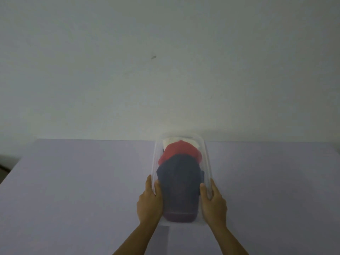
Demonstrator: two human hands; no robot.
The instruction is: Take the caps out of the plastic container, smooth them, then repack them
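At table's (73, 181) six o'clock: left hand (149, 201) and right hand (214, 203) clasping container (207, 155) walls; caps (179, 183) unpacked next, probably.

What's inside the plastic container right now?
The plastic container holds a navy cap nearest, a red cap behind it, and something white at the far end. Anything beneath them is covered.

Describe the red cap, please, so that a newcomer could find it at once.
On the lilac table stands a clear plastic container, held by both hands. The red cap lies inside it, between the navy cap nearer the person and something white behind.
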